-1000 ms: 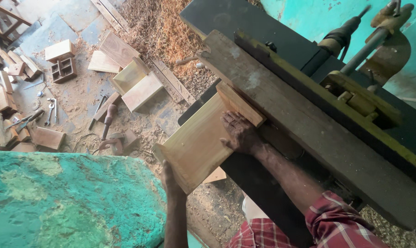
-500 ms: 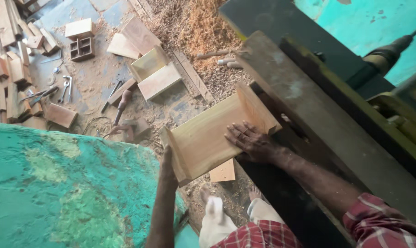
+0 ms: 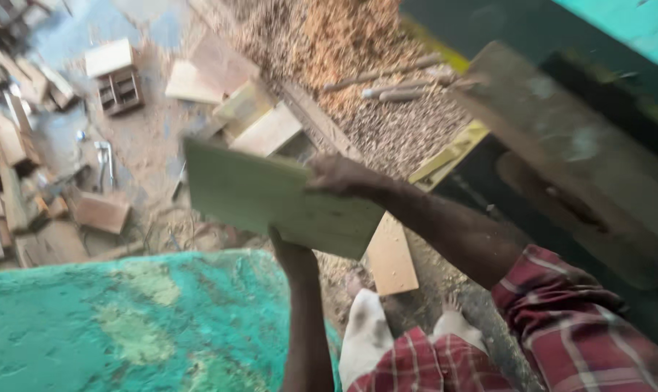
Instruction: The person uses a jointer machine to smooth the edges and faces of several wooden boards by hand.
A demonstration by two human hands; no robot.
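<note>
- Above the sawdust-strewn floor (image 3: 416,131), the flat wooden board (image 3: 271,196) is up in the air, tilted, blurred by motion.
- Right hand (image 3: 340,176) sits on the board's upper edge, fingers curled over it, gripping.
- Left hand (image 3: 289,243) comes up from beneath, mostly hidden behind the board's lower edge; how far it's closed, I cannot tell.
- Green worn surface (image 3: 125,319) lies just below.
- Wood offcuts (image 3: 263,123) and a small slatted box (image 3: 115,76) are scattered beyond.
</note>
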